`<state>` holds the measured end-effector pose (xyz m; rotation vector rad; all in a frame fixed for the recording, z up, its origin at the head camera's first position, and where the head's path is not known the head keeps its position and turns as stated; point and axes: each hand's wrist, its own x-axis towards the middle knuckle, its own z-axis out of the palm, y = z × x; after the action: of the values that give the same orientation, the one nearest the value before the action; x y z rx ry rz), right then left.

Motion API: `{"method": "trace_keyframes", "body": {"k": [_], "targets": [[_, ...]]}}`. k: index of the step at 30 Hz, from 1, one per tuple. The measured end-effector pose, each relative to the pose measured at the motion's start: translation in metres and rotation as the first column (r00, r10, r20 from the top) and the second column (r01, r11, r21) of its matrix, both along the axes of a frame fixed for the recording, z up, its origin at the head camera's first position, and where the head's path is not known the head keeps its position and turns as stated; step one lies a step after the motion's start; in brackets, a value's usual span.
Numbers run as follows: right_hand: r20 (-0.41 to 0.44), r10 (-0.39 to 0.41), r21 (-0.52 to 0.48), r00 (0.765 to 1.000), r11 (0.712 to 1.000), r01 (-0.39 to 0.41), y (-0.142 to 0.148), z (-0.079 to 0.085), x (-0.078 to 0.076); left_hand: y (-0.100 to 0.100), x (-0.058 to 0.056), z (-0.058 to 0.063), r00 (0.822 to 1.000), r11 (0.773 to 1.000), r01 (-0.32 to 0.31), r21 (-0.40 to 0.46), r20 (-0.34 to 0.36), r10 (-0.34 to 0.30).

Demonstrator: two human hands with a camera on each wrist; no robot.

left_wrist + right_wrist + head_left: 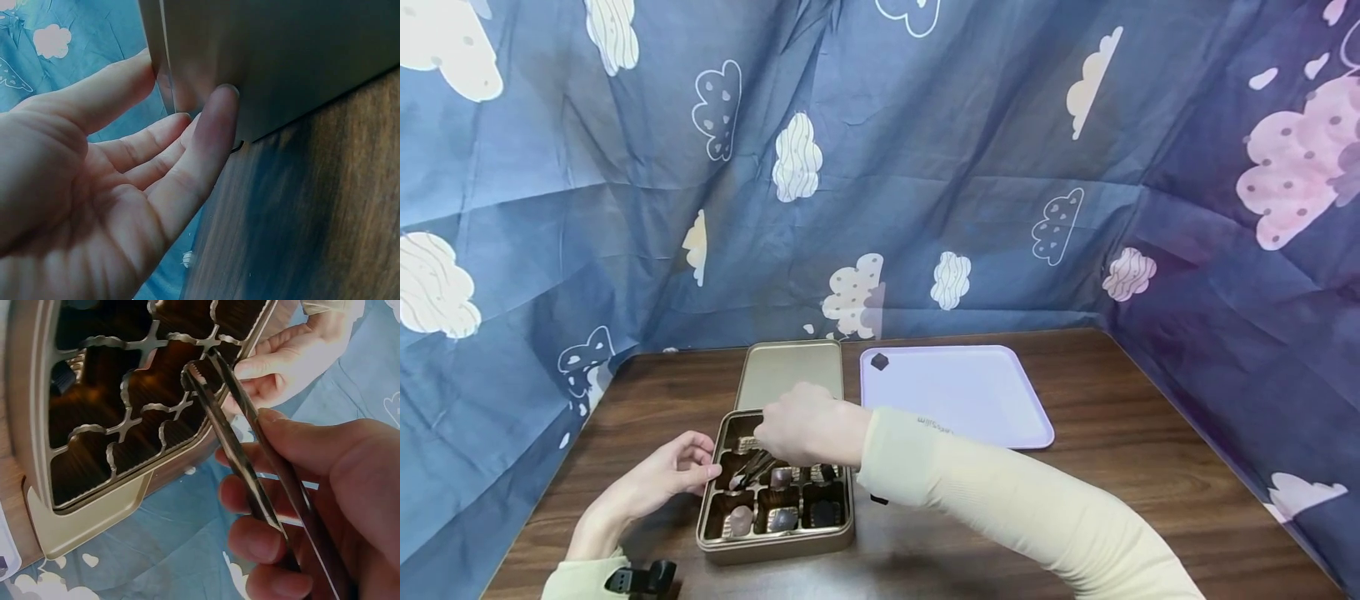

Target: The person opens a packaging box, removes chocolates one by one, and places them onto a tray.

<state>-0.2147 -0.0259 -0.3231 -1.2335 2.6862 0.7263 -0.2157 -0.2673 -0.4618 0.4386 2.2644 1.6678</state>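
My right hand (pixel 801 421) holds a pair of metal tongs (pixel 244 469), thumb on one arm and fingers round the other. Their serrated tips are parted over a compartment at the left side of a gold tin (pixel 775 552). Whether anything lies between the tips I cannot tell. The tin has a brown divided insert; several chocolates sit in its cells, among them a pinkish one (pixel 741 521), a grey-brown one (pixel 782 519) and a dark one (pixel 825 512). My left hand (pixel 658 479) touches the tin's left side, thumb at the rim and fingertips on the outer wall (pixel 275 69).
Behind the tin lies its gold lid (pixel 793 367). To the right a lavender tray (pixel 955 392) bears one dark chocolate (pixel 879 362) in its far left corner. Everything stands on a dark wooden table (pixel 1112 433), backed by a blue cloud-print cloth (pixel 887 200).
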Motion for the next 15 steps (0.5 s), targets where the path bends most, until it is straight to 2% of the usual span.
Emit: {"method": "trace_keyframes", "body": {"k": [7, 15], "targets": [[-0.064, 0.077, -0.007, 0.995, 0.997, -0.078, 0.012, 0.003, -0.006, 0.0, -0.001, 0.002, 1.0, 1.0, 0.016, -0.009, -0.016, -0.016], [-0.134, 0.162, -0.011, 0.978, 0.986, -0.165, 0.025, 0.011, -0.013, -0.001, 0.0, 0.001, 1.0, 1.0, 0.01, -0.021, -0.021, -0.01]]}}
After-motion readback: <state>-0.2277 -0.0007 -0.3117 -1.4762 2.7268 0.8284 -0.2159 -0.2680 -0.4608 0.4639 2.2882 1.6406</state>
